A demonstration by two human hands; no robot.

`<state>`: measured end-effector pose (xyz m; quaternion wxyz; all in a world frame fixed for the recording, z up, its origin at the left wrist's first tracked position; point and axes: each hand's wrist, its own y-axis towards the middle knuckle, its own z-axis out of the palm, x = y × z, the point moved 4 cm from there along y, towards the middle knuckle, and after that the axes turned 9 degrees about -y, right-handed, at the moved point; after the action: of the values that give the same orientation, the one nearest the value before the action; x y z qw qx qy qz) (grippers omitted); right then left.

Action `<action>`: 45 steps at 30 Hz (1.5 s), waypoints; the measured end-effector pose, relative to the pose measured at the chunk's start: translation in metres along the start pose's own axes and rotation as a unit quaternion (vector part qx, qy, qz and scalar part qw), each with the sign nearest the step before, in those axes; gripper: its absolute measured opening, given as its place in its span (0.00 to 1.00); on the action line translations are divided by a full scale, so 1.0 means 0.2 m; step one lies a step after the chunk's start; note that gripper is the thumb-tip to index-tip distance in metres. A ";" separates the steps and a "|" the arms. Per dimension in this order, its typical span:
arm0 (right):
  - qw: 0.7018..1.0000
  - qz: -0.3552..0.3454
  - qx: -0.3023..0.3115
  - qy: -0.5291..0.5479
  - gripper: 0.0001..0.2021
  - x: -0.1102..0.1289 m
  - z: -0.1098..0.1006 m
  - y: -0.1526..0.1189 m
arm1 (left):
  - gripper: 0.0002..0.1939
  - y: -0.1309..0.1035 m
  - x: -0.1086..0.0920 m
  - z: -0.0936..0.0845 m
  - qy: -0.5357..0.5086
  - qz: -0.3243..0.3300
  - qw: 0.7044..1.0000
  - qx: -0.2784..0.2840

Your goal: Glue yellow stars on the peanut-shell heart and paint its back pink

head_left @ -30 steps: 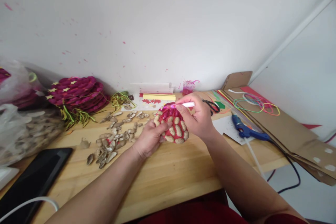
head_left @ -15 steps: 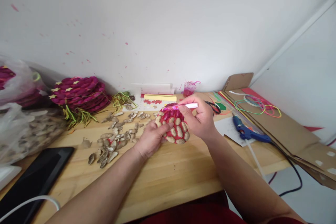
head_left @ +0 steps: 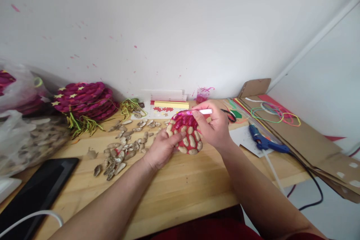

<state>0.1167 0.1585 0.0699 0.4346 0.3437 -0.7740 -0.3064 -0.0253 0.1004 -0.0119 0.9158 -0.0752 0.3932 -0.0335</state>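
Observation:
A round red piece covered with peanut shells (head_left: 192, 141) is held up over the wooden table, its far shells painted magenta and its near ones bare tan. My left hand (head_left: 163, 146) grips its left side, thumb lying on top of the shells. Pinched in the fingers of my right hand (head_left: 215, 125) is a paintbrush with a white handle (head_left: 206, 111). Its pink tip end lies at the magenta shells along the far edge; the bristles are hard to make out. A cup of pink paint (head_left: 201, 95) stands beyond, against the wall.
Loose peanut shells (head_left: 120, 153) lie to the left, before a stack of magenta shell pieces (head_left: 87, 99). A black tablet (head_left: 39, 195) is at near left. On the right are black-handled scissors (head_left: 232, 115), a blue glue gun (head_left: 264, 142) with its cord, and folded cardboard (head_left: 303, 138).
The brush tip has shifted slightly along the far magenta edge, with my right hand moving a little. My left hand and the shell-covered piece stay almost in place.

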 end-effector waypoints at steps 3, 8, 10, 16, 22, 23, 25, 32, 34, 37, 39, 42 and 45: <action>1.000 -0.001 -0.001 0.012 0.02 0.00 0.00 0.00 | 0.25 0.01 0.01 -0.01 0.009 0.007 1.000 0.010; 1.000 0.009 -0.002 0.009 0.02 -0.01 0.00 0.00 | 0.23 0.02 0.03 -0.03 0.020 0.019 0.999 0.025; 1.000 0.010 -0.005 0.024 0.01 -0.01 0.00 0.00 | 0.22 0.02 0.03 -0.04 0.025 0.024 0.999 0.030; 1.000 -0.019 0.018 0.009 0.02 0.02 0.00 0.00 | 0.21 0.03 0.03 -0.04 0.036 0.041 0.998 0.034; 0.999 -0.029 0.011 0.026 0.02 0.03 0.00 0.00 | 0.21 0.03 0.03 -0.05 0.051 0.044 0.997 0.033; 0.999 -0.037 0.017 0.025 0.02 0.04 0.00 0.00 | 0.20 0.03 0.03 -0.05 0.055 0.047 0.997 0.034; 0.999 -0.040 0.020 0.013 0.02 0.04 0.00 0.00 | 0.20 0.03 0.02 -0.05 0.069 0.057 0.995 0.038; 1.000 -0.024 -0.001 0.018 0.02 0.04 -0.02 0.00 | 0.18 0.02 -0.02 -0.03 0.179 0.106 0.976 0.063; 0.999 -0.033 0.014 0.027 0.01 0.05 -0.01 -0.01 | 0.17 0.02 -0.04 -0.03 0.201 0.125 0.970 0.061; 0.999 -0.032 -0.001 0.006 0.01 0.05 -0.02 -0.01 | 0.14 0.02 -0.05 -0.04 0.242 0.162 0.956 0.044; 0.999 -0.024 -0.021 -0.001 0.01 0.05 -0.03 -0.01 | 0.12 0.01 -0.06 -0.05 0.263 0.180 0.947 0.034; 0.999 -0.029 -0.014 0.022 0.01 0.06 -0.03 -0.01 | 0.10 0.01 -0.06 -0.05 0.293 0.196 0.936 0.028; 0.999 -0.047 0.007 0.027 0.01 0.08 -0.02 -0.01 | 0.08 0.00 -0.07 -0.05 0.310 0.212 0.927 0.017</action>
<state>0.1147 0.1438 0.0771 0.4385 0.3907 -0.7470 -0.3116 -0.0420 0.1016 -0.0085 0.7351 0.0398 0.6636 0.1328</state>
